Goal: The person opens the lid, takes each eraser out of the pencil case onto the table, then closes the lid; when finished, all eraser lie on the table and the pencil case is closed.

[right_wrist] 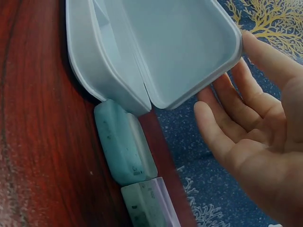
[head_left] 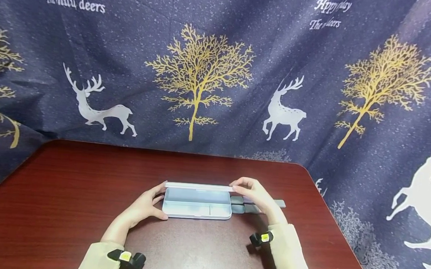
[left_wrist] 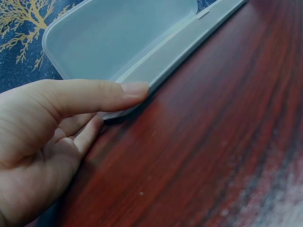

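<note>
A pale blue pencil case (head_left: pixel 197 210) lies on the table, its hinged lid (head_left: pixel 198 187) raised nearly upright. Shallow compartments with a divider show inside; no contents are visible there. My left hand (head_left: pixel 144 206) grips the left end, the thumb (left_wrist: pixel 135 90) on the front corner and the other fingers round the side. At the lid's upper right corner is my right hand (head_left: pixel 254 193), with the thumb at the lid's edge and fingers (right_wrist: pixel 241 106) reaching behind it. Small teal block-like pieces (right_wrist: pixel 120 142) lie against the case's right end, under the right hand.
Further right, flat greyish pieces (head_left: pixel 280 203) continue the row of blocks, partly hidden by my right forearm. A dark red wooden table (head_left: pixel 96 172) carries everything. Behind its far edge hangs a dark blue curtain (head_left: pixel 218 101) printed with deer and trees.
</note>
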